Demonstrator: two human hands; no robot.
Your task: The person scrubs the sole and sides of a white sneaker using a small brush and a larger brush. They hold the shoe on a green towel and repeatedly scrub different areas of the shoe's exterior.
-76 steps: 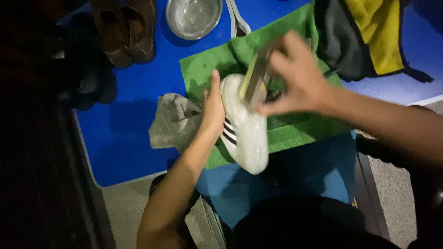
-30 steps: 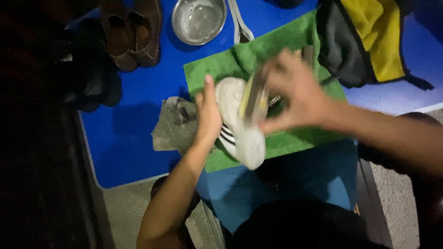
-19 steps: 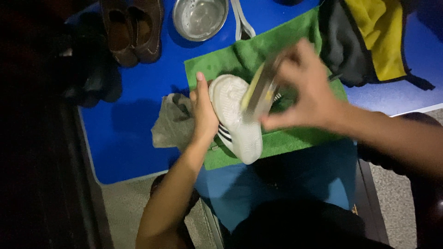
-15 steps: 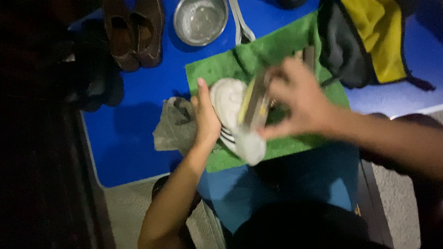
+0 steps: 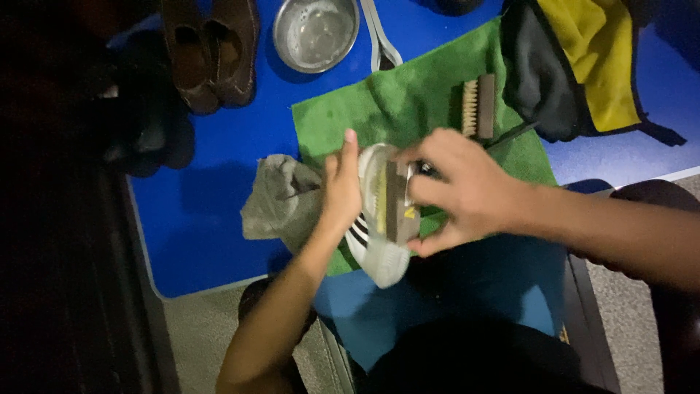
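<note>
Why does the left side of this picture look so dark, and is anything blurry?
Head view: light falls on the middle, so the dark shoes at the left sink into shadow; the right hand, brush and white shoe are slightly smeared; the metal bowl shows dull glare.

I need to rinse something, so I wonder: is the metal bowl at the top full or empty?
Nearly empty: the metal bowl shows its bare wet bottom with droplets, no standing water visible.

Motion blur softens the white shoe (image 5: 379,248) and the brush (image 5: 394,201) pressed to it, the left hand (image 5: 341,191) hides the shoe's near side, the brown shoes (image 5: 211,51) and yellow-black bag (image 5: 576,58) run off the top edge, and darkness swallows the frame's left.
</note>
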